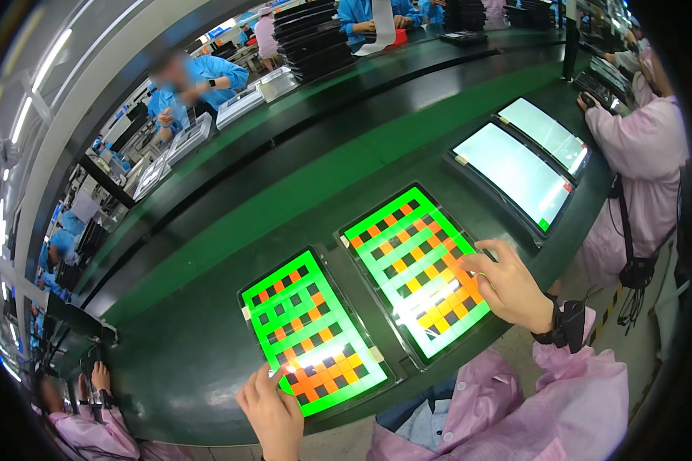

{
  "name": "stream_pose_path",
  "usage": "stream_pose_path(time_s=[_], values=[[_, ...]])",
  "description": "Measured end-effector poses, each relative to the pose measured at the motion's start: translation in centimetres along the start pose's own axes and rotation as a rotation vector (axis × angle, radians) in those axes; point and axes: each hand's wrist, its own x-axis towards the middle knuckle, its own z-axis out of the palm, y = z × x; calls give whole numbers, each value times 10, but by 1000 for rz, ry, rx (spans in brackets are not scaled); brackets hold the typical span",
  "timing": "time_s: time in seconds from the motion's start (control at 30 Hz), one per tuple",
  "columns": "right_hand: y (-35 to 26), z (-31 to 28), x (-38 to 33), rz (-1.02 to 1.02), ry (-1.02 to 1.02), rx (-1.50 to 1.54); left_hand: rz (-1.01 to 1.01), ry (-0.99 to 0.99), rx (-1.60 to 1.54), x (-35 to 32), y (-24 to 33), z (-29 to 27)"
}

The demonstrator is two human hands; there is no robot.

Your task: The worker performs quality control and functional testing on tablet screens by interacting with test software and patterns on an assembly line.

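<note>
Two flat tablet screens lie side by side on the green bench, each lit with a green grid of orange, yellow and black squares. At the lower left corner of the left tablet (315, 323), my left hand (273, 415) reaches in with bent fingers, its fingertips on or just over the screen. It grips nothing. My right hand (513, 288), with a black band at the wrist, reaches over the right edge of the right tablet (396, 253). Its forefinger is stretched toward the lit squares; whether it touches the glass I cannot tell.
Two more tablets with pale white screens (511, 173) lie to the far right. A dark track (246, 161) runs behind the green bench (177, 346). Black trays (306, 38) are stacked beyond. Co-workers in pink sit at both ends; others in blue work across the line.
</note>
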Motion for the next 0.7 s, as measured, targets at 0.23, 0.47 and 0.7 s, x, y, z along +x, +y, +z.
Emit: stream_pose_path(time_s=[0.23, 0.47, 0.7], values=[[-30, 14, 2, -553, -251, 101, 333, -220, -171, -4, 40, 8], [10, -21, -15, -154, -48, -2, 66, -28, 31, -36, -15, -20], [-4, -17, 3, -231, -34, 77, 234, 36, -106, 84, -18, 9]])
